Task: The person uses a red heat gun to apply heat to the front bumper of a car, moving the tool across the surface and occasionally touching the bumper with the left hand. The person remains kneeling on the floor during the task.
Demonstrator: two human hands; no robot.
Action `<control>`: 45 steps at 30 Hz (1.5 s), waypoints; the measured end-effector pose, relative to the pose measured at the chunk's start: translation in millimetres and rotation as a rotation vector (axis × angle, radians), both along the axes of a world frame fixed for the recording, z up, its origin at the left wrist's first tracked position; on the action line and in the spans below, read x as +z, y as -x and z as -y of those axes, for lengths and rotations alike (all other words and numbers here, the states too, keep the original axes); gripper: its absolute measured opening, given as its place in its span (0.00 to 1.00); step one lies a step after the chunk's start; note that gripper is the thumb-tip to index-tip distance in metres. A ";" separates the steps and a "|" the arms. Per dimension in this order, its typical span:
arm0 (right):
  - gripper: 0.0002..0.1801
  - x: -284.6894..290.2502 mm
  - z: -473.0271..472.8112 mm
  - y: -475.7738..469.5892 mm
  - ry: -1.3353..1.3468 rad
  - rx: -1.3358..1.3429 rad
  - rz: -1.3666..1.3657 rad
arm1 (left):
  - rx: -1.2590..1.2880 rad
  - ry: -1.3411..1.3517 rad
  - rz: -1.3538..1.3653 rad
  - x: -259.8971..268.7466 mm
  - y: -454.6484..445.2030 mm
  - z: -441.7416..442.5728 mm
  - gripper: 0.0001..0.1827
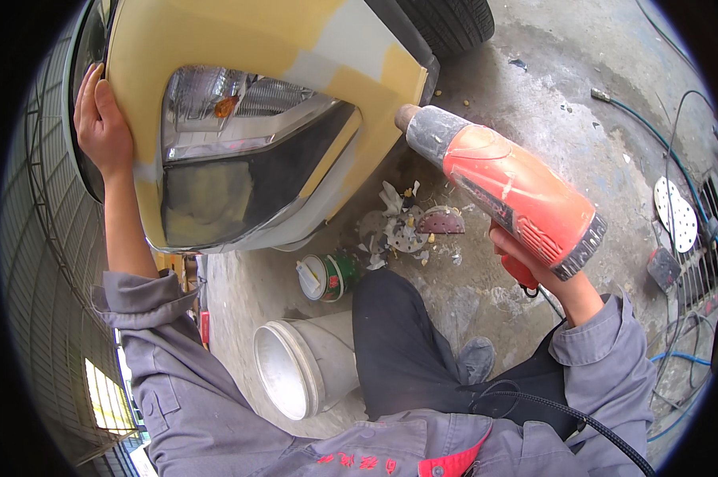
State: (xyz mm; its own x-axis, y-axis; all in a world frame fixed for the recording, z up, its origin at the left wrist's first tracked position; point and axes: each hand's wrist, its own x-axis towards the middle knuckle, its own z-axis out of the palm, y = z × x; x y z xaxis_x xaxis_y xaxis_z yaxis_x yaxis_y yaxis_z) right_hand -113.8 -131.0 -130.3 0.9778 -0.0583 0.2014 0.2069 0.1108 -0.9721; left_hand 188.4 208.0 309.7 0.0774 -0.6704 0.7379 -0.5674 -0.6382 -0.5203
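Observation:
My left hand [104,119] rests against the left edge of a vehicle's front-corner body panel [216,36], its thumb apart from the fingers. Patches of yellow and pale grey cover the panel. A clear headlight [239,113] with an orange bulb is set in it, above a dark section [210,203] with a yellowish smear. In my right hand [528,256] is a red heat gun [514,179] with a dark front collar. The gun's metal nozzle [406,116] points at the panel's right edge and looks close to it; I cannot tell whether they touch.
A green can [341,277] and a white bucket [335,346] lie near my leg. Used sanding discs [442,220] and scraps litter the concrete floor [531,83]. A tyre [448,24] is at the top. An air hose [645,119] and cables run by a floor grate [701,262].

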 end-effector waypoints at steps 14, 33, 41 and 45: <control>0.33 -43.1 -10.6 -4.3 0.238 0.067 0.228 | -0.001 0.018 -0.004 0.1 -0.6 2.4 0.24; 0.21 -31.6 -13.6 -10.0 0.289 -0.109 0.144 | -0.005 0.002 0.012 2.9 -3.6 -3.2 0.24; 0.11 -3.9 -7.1 -3.9 -0.213 0.010 -0.260 | 0.000 0.001 0.010 2.4 -1.6 -2.7 0.23; 0.13 -22.3 -12.4 -6.5 -0.022 0.024 -0.050 | -0.012 0.007 -0.006 1.7 -2.7 -1.5 0.23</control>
State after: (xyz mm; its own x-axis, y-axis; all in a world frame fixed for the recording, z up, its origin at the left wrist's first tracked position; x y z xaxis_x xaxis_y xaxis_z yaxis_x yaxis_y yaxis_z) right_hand -107.3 -118.6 -152.6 0.9878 -0.0380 0.1512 0.1551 0.1363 -0.9785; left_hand 191.1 209.5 311.4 0.0742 -0.6658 0.7424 -0.5780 -0.6354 -0.5121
